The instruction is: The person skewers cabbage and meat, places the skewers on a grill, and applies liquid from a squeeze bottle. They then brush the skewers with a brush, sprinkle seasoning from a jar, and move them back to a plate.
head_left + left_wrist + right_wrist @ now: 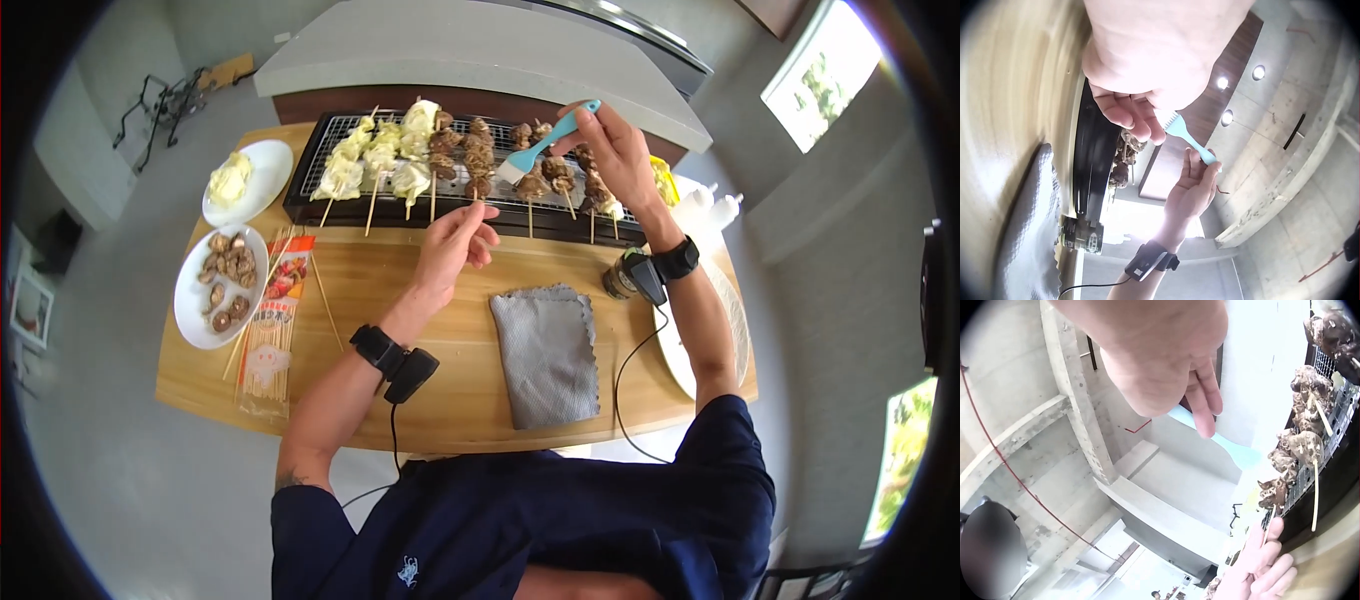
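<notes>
At the left of the wooden table (390, 395), an oval white dish (189, 310) bears wrinkled brown mushrooms (238, 263); just behind it, a smooth round plate (276, 163) carries pale cabbage (230, 180). Beside the dish lies a clear plastic packet (267, 345) of thin wooden sticks, printed red at the top, with a loose stick (326, 300) to its right.

The long black grill (303, 208) with its wire mesh stands farther back. Its left part holds skewers of crumpled, yellow-green cabbage (341, 178). Next comes a skewer (479, 158) of dark, lumpy pieces, its bare end pinched between the thumb and fingers of the left hand (450, 255), so the food lies just beyond that hand.

To the right, on the table, is a folded grey cloth (547, 355), textured, with a scalloped edge. Above the grill, the right hand (617, 155), well apart from the left, grips a light-blue brush (540, 147). Its pale, squared bristles point down and left, near the held skewer; contact with food cannot be told. More brown skewers (560, 178) lie beneath the right hand. Farther right are a small jar (618, 277) and a white plate (675, 350).
</notes>
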The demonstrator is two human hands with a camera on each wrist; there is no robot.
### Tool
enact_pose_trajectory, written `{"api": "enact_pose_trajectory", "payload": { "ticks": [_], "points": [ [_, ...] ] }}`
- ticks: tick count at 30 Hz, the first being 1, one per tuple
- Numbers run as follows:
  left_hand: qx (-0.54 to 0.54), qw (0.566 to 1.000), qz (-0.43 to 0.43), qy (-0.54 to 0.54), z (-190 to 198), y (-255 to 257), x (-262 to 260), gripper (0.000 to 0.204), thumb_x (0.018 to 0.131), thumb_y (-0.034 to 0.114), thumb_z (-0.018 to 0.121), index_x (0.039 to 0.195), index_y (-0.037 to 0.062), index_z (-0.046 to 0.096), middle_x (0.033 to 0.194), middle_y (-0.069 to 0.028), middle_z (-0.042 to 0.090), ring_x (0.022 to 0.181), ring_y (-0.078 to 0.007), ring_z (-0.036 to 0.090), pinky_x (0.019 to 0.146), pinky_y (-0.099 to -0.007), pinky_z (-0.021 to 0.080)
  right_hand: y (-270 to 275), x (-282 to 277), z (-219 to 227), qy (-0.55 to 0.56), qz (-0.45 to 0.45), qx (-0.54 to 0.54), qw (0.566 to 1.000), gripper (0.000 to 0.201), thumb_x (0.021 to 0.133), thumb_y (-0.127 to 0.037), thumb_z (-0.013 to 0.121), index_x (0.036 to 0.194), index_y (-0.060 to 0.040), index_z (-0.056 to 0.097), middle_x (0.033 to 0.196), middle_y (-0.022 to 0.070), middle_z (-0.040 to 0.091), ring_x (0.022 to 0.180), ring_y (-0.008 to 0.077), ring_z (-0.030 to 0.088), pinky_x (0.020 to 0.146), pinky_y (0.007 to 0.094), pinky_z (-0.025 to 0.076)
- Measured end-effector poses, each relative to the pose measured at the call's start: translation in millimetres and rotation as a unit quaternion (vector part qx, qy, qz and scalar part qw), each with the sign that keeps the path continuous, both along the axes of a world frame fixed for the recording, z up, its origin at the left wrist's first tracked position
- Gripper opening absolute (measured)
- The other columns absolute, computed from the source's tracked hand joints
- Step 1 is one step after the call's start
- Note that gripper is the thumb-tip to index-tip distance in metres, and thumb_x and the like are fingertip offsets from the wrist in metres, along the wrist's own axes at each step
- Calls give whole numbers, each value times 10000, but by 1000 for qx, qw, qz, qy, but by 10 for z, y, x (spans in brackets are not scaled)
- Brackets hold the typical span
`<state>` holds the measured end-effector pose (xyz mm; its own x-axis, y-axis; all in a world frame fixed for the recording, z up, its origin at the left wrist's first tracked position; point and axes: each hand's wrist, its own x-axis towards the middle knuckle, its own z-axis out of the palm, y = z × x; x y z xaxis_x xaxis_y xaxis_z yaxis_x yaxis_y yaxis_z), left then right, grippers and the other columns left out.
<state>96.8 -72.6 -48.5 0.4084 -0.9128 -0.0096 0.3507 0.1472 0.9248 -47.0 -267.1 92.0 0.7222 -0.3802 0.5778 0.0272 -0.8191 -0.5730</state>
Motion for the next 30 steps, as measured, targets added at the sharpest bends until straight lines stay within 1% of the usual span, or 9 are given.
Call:
{"api": "enact_pose_trajectory", "payload": {
  "ticks": [3, 5, 7, 9, 14, 16, 21, 25, 30],
  "points": [
    [19, 1000, -20, 13, 11, 13, -57, 503, 1046, 501, 519, 1239, 49, 626, 842, 33, 660, 632, -39, 582, 586, -211, 456, -72, -106, 27, -22, 4, 20, 1000, 348, 1096, -307, 446, 1119, -15, 634, 764, 64, 752, 771, 120, 707, 737, 293, 523],
    [30, 992, -90, 77, 25, 28, -121, 532, 1036, 524, 521, 1254, 47, 609, 908, 27, 666, 652, -50, 592, 614, -215, 485, -171, -149, -21, -43, 13, 70, 997, 333, 1107, -292, 422, 1101, -10, 598, 832, 82, 743, 749, 153, 727, 750, 299, 542],
    [54, 991, -115, 32, 71, 1, -217, 486, 1034, 494, 548, 1226, 55, 627, 988, 14, 674, 698, -64, 620, 634, -218, 507, -238, -183, -29, -62, 72, 157, 983, 383, 1121, -310, 376, 1111, 16, 577, 958, 106, 702, 768, 154, 712, 786, 291, 565],
    [115, 984, -132, -15, 100, -50, -323, 429, 1029, 448, 583, 1198, 59, 642, 1024, -7, 681, 735, -78, 643, 648, -215, 517, -278, -207, -45, -58, 76, 149, 984, 369, 1123, -291, 369, 1116, 24, 560, 1031, 119, 675, 764, 162, 713, 770, 289, 576],
    [92, 987, -112, 73, 120, -299, -463, 403, 1027, 406, 603, 1216, 53, 645, 1034, -12, 687, 725, -96, 646, 631, -224, 511, -202, -151, -30, -48, 54, 126, 989, 306, 1093, -306, 466, 1056, -21, 572, 973, 80, 728, 771, 163, 745, 763, 310, 556],
    [68, 990, -70, 103, 85, -366, -506, 398, 1042, 382, 582, 1233, 38, 639, 966, 0, 686, 676, -94, 616, 593, -231, 485, -186, -100, 2, -35, 37, 109, 993, 290, 1059, -306, 545, 1047, -17, 572, 947, 78, 738, 775, 166, 751, 735, 308, 559],
    [18, 992, -58, 112, -59, -442, -472, 366, 1063, 348, 550, 1205, 23, 639, 830, -5, 646, 572, -77, 548, 520, -237, 429, -403, 148, 93, -6, 36, 106, 994, 262, 1072, -271, 527, 1036, -15, 568, 959, 64, 715, 748, 141, 732, 686, 296, 571],
    [16, 995, -44, 89, -29, -411, -447, 342, 1073, 320, 534, 1202, 17, 629, 779, 17, 594, 568, -69, 518, 520, -232, 421, -666, 393, 64, 22, 11, 121, 992, 286, 1077, -294, 512, 1049, -15, 567, 981, 67, 716, 817, 167, 751, 771, 310, 584],
    [-1, 997, -35, 72, -14, -378, -424, 330, 1081, 302, 517, 1222, 19, 612, 767, 27, 559, 576, -64, 501, 526, -229, 415, -939, 610, -120, -57, -17, 95, 994, 303, 1082, -308, 503, 1137, -21, 580, 1117, 88, 707, 980, 184, 739, 870, 311, 572]
  ]
}}
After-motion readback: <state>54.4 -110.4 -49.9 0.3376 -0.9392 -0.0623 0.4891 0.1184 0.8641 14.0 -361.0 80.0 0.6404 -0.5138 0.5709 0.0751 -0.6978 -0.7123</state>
